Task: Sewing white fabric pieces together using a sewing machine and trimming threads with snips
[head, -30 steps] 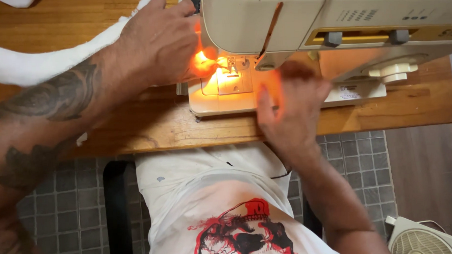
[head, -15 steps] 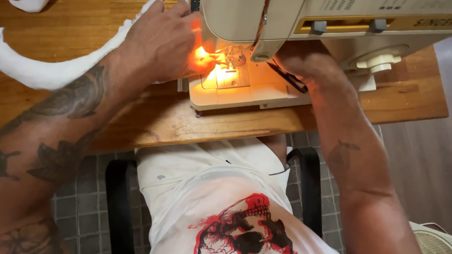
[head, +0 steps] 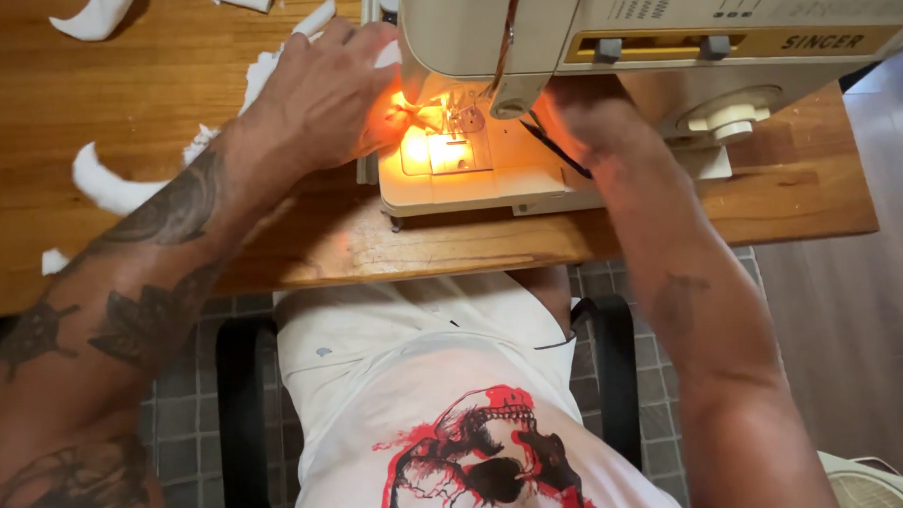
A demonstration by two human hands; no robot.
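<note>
My left hand (head: 316,103) lies on a strip of white fabric (head: 104,186) and holds it down just left of the needle (head: 457,114) of a cream sewing machine (head: 664,26). The machine's lamp lights my fingertips and the bed plate (head: 469,178) orange. My right hand (head: 582,114) reaches in under the machine's arm on the right of the needle. Its fingers are hidden behind the machine head. A thin dark strand (head: 553,145) runs across the bed next to it.
The machine stands on a wooden table (head: 86,96), with white fabric scraps (head: 93,16) at its far left. I sit on a black chair (head: 241,392) over a grey tiled floor. Part of a pale fan (head: 880,484) shows at the bottom right.
My right hand has moved from the front edge of the machine bed up and in under the machine's arm. My left hand has stayed on the fabric by the needle.
</note>
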